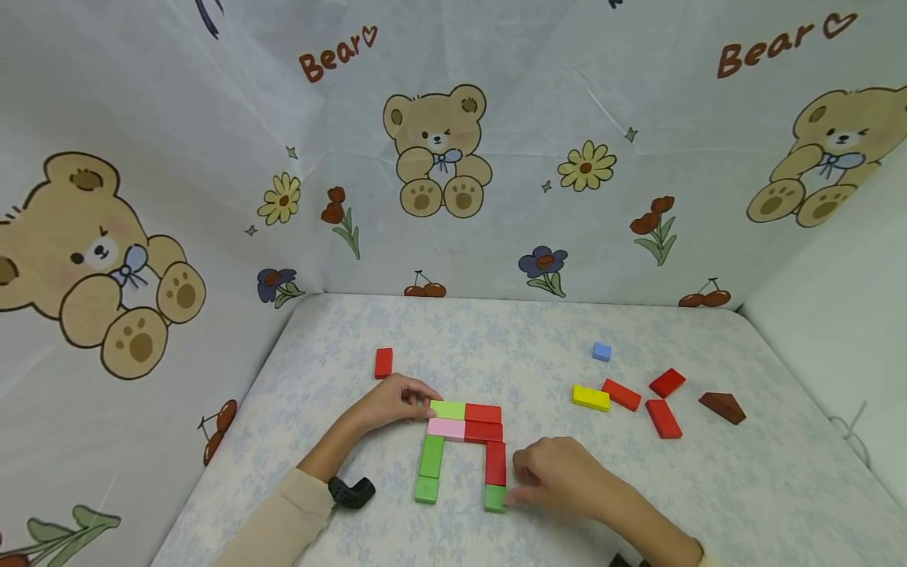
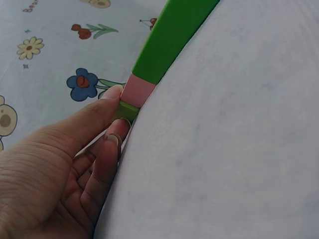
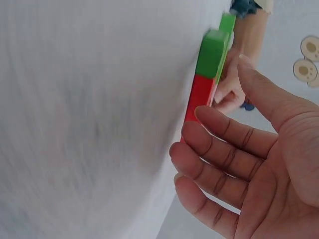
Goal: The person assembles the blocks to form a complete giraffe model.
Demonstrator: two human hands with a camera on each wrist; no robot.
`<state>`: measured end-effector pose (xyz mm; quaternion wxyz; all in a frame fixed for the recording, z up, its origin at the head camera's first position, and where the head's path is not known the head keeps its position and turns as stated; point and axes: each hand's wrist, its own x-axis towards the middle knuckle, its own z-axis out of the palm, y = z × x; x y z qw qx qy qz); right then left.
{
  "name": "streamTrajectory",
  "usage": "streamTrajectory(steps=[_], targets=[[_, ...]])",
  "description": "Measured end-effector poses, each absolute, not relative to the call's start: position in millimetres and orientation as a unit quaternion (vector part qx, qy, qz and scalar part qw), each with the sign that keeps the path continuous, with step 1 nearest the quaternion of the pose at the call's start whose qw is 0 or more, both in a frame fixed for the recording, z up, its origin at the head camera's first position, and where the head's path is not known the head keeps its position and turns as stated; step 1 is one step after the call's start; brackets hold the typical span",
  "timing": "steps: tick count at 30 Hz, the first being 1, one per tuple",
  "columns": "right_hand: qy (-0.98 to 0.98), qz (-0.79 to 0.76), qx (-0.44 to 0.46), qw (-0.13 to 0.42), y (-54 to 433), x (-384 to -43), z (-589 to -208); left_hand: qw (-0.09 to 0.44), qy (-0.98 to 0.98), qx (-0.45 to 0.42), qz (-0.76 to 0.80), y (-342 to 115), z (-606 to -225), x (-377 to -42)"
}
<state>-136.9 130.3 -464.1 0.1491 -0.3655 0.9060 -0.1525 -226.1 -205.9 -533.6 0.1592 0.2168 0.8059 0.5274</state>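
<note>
Wooden blocks lie flat in an arch shape on the table. Its top has a light green block [image 1: 448, 409] and a red block [image 1: 483, 413], with a pink block [image 1: 446, 428] and another red block [image 1: 483, 431] below. Green blocks [image 1: 431, 457] form the left leg; a red block [image 1: 495, 463] and a short green block [image 1: 495, 498] form the right. My left hand [image 1: 395, 402] pinches the light green block's outer end between thumb and finger. Beside the right leg, my right hand [image 1: 560, 480] has relaxed fingers, thumb tip close to the short green block.
Behind the left hand lies a lone red block [image 1: 383, 363]. Off to the right are a blue block [image 1: 601, 352], a yellow block [image 1: 591, 398], several loose red blocks [image 1: 664, 419] and a brown block [image 1: 723, 407]. A bear-print cloth [image 1: 510, 236] hangs behind the table.
</note>
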Motion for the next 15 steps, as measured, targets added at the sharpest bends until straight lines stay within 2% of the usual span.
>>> streamTrajectory(steps=[7,15], targets=[[0.895,-0.200,-0.364,0.159,136,-157,-469,0.159,0.807,0.214,0.527,-206,-533,-226],[0.891,-0.205,-0.368,0.169,129,-160,-473,0.160,0.809,0.212,0.525,-206,-532,-226]])
